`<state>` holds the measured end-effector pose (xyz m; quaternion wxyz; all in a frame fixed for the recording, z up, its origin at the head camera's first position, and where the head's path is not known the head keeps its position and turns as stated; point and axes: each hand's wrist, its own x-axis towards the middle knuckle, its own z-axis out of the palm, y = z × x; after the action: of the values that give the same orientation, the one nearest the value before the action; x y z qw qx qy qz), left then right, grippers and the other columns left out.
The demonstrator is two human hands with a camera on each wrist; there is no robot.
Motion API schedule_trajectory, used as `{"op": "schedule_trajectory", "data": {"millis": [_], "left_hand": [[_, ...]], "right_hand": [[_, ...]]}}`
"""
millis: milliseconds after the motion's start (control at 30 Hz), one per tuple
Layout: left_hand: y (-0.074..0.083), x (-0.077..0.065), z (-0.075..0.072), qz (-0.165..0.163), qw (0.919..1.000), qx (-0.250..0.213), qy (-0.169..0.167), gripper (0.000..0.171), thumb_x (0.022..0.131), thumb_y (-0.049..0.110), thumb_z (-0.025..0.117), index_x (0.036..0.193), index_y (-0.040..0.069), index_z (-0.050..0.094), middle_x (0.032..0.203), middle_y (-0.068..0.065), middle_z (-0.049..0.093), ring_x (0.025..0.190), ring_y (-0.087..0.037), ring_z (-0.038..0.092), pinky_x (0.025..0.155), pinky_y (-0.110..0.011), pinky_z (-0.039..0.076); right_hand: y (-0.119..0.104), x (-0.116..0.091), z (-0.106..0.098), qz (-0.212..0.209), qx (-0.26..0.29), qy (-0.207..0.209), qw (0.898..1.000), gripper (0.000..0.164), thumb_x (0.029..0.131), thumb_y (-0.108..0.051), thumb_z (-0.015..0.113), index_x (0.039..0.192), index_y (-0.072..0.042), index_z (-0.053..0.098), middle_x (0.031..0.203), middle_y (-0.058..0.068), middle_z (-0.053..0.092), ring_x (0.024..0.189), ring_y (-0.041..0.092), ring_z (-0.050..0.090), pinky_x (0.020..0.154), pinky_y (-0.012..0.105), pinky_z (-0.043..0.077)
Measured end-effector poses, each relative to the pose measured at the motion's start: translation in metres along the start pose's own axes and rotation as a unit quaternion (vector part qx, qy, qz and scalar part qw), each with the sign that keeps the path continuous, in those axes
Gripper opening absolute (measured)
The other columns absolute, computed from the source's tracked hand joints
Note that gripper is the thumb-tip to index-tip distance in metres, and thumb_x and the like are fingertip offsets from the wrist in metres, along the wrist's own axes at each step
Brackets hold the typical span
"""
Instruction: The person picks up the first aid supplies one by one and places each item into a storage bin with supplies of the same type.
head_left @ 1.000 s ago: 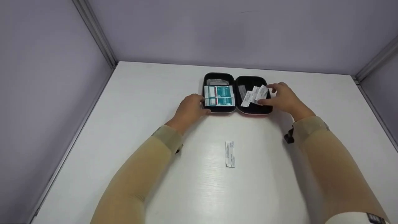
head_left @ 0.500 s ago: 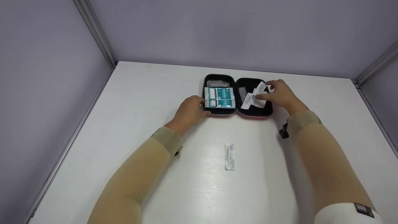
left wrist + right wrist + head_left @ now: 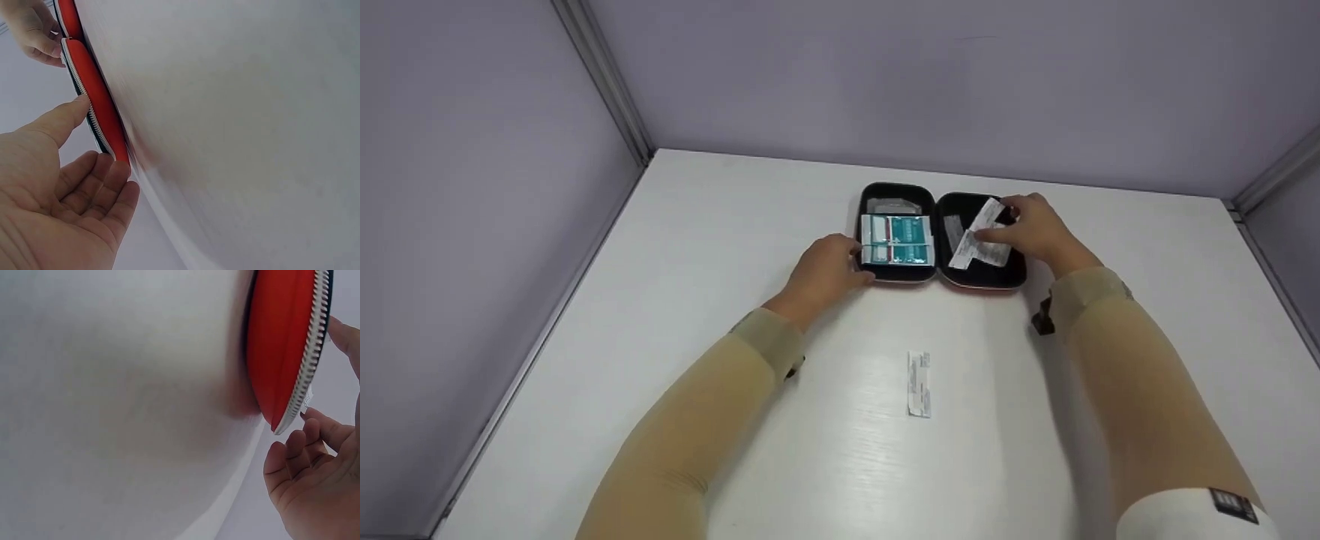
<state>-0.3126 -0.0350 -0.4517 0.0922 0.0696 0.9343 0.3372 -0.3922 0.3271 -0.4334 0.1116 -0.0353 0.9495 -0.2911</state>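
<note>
A zip case [image 3: 896, 274] lies open on the table, black inside, with a red shell and white zipper [image 3: 100, 101] in the left wrist view. My left hand [image 3: 826, 271] holds the case at its left side, the thumb against the zipper and the other fingers bent at the corner. Over the right half, my right hand [image 3: 1039, 232] pinches overlapping white paper packets [image 3: 984, 217] between thumb and fingers. Teal-and-white packets [image 3: 909, 238] lie in the left half under a band. One narrow white packet [image 3: 919, 384] lies on the table in front.
Clear plastic packaging [image 3: 894, 205] sits at the back of the left half, behind the teal packets. Another translucent strip [image 3: 953, 229] lies near the hinge in the right half. Grey panels [image 3: 810, 82] stand behind and beside the white table [image 3: 750, 195].
My right hand has moved slightly left over the case, and the fanned white packets have come closer together under its fingers. The left hand keeps its place at the case.
</note>
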Motion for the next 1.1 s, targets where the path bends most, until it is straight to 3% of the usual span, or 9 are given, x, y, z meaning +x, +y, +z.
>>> {"op": "schedule_trajectory", "data": {"millis": [200, 600, 733, 967, 1100], "left_hand": [[-0.001, 0.002, 0.001, -0.004, 1.0, -0.004, -0.004, 0.057, 0.102, 0.025, 0.088, 0.151, 0.003, 0.068, 0.149, -0.011, 0.071, 0.135, -0.026, 0.064, 0.126, -0.043, 0.052], [-0.007, 0.007, -0.006, -0.011, 0.9999, 0.004, 0.002, 0.057, 0.102, 0.027, 0.088, 0.151, 0.004, 0.068, 0.145, -0.009, 0.071, 0.129, -0.024, 0.064, 0.121, -0.042, 0.055], [-0.009, 0.008, -0.007, -0.012, 0.9999, 0.01, 0.004, 0.057, 0.102, 0.027, 0.088, 0.15, 0.004, 0.069, 0.143, -0.009, 0.071, 0.127, -0.023, 0.064, 0.119, -0.042, 0.055], [-0.007, 0.012, -0.006, -0.006, 0.9999, 0.01, 0.004, 0.056, 0.103, 0.027, 0.087, 0.151, 0.004, 0.069, 0.147, -0.01, 0.071, 0.13, -0.024, 0.064, 0.122, -0.043, 0.054], [-0.004, 0.014, -0.006, -0.007, 0.9999, 0.009, 0.006, 0.056, 0.103, 0.027, 0.088, 0.151, 0.004, 0.069, 0.149, -0.01, 0.071, 0.133, -0.024, 0.064, 0.123, -0.043, 0.053]], "right_hand": [[0.001, -0.005, -0.002, -0.003, 0.007, 0.006, 1.0, 0.115, 0.096, -0.062, 0.085, 0.175, 0.003, 0.032, 0.166, 0.037, 0.039, 0.15, 0.052, 0.046, 0.13, 0.069, 0.041], [-0.014, -0.015, -0.005, -0.045, 0.007, 0.023, 0.999, 0.11, 0.097, -0.059, 0.085, 0.175, 0.001, 0.035, 0.164, 0.035, 0.042, 0.145, 0.05, 0.049, 0.12, 0.067, 0.046], [-0.023, -0.021, -0.002, -0.061, 0.009, 0.023, 0.998, 0.108, 0.096, -0.055, 0.089, 0.174, 0.0, 0.038, 0.164, 0.032, 0.043, 0.142, 0.047, 0.05, 0.113, 0.061, 0.049], [-0.041, -0.036, -0.005, -0.085, 0.003, 0.028, 0.996, 0.106, 0.095, -0.052, 0.092, 0.174, -0.003, 0.041, 0.158, 0.024, 0.048, 0.112, 0.03, 0.051, 0.091, 0.043, 0.048], [-0.049, -0.046, -0.007, -0.099, 0.007, 0.029, 0.995, 0.105, 0.094, -0.05, 0.093, 0.174, -0.003, 0.041, 0.152, 0.022, 0.049, 0.112, 0.03, 0.05, 0.09, 0.039, 0.045]]}}
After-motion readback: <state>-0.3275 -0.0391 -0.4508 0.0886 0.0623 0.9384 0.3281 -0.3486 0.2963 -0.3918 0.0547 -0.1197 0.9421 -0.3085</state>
